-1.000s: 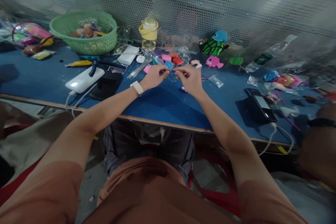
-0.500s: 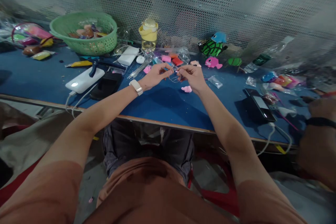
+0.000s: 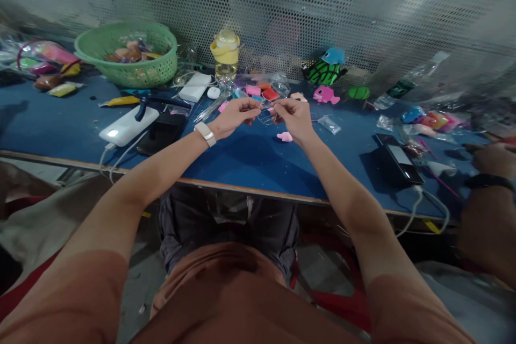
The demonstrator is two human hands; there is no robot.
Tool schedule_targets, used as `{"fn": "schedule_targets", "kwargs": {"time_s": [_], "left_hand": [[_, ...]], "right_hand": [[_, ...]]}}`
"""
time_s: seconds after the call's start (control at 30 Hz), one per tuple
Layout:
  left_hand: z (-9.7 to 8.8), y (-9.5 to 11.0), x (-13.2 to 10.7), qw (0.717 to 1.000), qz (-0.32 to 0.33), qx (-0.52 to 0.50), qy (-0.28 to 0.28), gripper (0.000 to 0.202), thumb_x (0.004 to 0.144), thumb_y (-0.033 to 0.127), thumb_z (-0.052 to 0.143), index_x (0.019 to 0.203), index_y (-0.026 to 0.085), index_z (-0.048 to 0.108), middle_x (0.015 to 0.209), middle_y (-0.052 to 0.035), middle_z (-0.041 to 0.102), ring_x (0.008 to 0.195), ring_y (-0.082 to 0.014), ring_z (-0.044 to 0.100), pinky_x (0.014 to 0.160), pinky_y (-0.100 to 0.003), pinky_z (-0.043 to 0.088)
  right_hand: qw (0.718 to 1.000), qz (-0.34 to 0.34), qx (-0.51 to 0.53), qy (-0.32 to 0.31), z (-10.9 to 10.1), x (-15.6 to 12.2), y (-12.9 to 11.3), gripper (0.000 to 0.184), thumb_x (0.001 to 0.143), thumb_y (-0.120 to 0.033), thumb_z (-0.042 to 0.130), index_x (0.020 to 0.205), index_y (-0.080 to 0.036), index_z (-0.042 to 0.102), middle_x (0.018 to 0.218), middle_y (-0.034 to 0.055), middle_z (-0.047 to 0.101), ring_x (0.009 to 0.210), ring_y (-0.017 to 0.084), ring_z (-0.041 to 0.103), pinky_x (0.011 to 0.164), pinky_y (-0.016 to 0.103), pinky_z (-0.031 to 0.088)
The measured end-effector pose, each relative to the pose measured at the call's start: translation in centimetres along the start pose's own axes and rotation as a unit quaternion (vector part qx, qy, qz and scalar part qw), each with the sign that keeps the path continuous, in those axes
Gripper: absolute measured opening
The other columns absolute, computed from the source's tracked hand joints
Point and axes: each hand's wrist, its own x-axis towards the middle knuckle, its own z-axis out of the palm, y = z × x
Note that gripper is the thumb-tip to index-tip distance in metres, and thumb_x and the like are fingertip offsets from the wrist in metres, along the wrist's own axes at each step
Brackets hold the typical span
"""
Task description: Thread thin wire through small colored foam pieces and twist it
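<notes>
Over the blue table, both my hands are pinched on a thin looped wire (image 3: 266, 120). My left hand (image 3: 237, 116), with a pale band on its wrist, grips the wire's left side between thumb and fingers. My right hand (image 3: 295, 119) pinches the wire on the right, and a small pink bit shows at its fingertips, too small to make out. Just below the right hand, a pink lump (image 3: 285, 136) lies on the table. Behind the hands are a red packet (image 3: 271, 94), other coloured pieces and a bundle of thin wires (image 3: 207, 111).
A green basket (image 3: 163, 70) stands back left, beside a yellow-topped bottle (image 3: 226, 54). A white power bank (image 3: 128, 126) and black phone (image 3: 162, 133) lie left. Fish figures (image 3: 326, 94) stand behind; another phone (image 3: 397, 158) and a co-worker's hand (image 3: 495, 161) are right.
My left hand has shifted slightly left, opening a little more gap between the hands. The wire stays between them. The co-worker's hand at right has moved a little.
</notes>
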Motion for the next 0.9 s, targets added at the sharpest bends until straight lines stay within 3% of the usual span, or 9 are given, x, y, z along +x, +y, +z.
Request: {"fn": "schedule_targets", "kwargs": {"time_s": [0.3, 0.47, 0.67, 0.9], "left_hand": [[-0.4, -0.5, 0.3, 0.992, 0.018, -0.078, -0.099, 0.048, 0.098, 0.068, 0.098, 0.104, 0.025, 0.078, 0.099, -0.0046, 0.068, 0.090, -0.0181, 0.066, 0.080, -0.034, 0.057], [-0.3, -0.3, 0.3, 0.987, -0.020, -0.136, -0.085, 0.057, 0.096, 0.074, 0.097, 0.097, 0.023, 0.073, 0.102, -0.0074, 0.069, 0.091, -0.0203, 0.068, 0.079, -0.037, 0.059], [-0.4, -0.6, 0.5, 0.988, -0.089, -0.111, -0.065, 0.048, 0.093, 0.055, 0.105, 0.086, 0.023, 0.070, 0.087, -0.0042, 0.064, 0.078, -0.0169, 0.064, 0.071, -0.036, 0.058], [-0.9, -1.0, 0.7, 0.989, -0.118, -0.055, -0.071, 0.022, 0.092, 0.027, 0.097, 0.085, 0.021, 0.076, 0.085, -0.0073, 0.072, 0.076, -0.0172, 0.071, 0.066, -0.036, 0.061]], "right_hand": [[0.993, 0.046, 0.111, -0.007, 0.8, -0.1, 0.1, 0.048, 0.083, -0.069, 0.104, 0.087, -0.027, 0.081, 0.087, 0.0036, 0.082, 0.072, 0.017, 0.073, 0.062, 0.033, 0.066], [0.986, 0.065, 0.152, -0.013, 1.2, -0.1, -0.2, 0.039, 0.080, -0.057, 0.109, 0.087, -0.026, 0.085, 0.083, 0.0014, 0.082, 0.068, 0.015, 0.070, 0.062, 0.030, 0.067], [0.994, 0.040, 0.101, -0.021, 1.3, -0.3, -0.2, 0.041, 0.082, -0.060, 0.106, 0.087, -0.025, 0.086, 0.081, 0.0025, 0.081, 0.068, 0.015, 0.072, 0.061, 0.030, 0.068], [0.997, 0.022, 0.055, -0.049, 0.8, -0.4, 0.1, 0.037, 0.087, -0.059, 0.101, 0.091, -0.024, 0.089, 0.083, 0.0036, 0.083, 0.068, 0.016, 0.075, 0.057, 0.030, 0.066]]}}
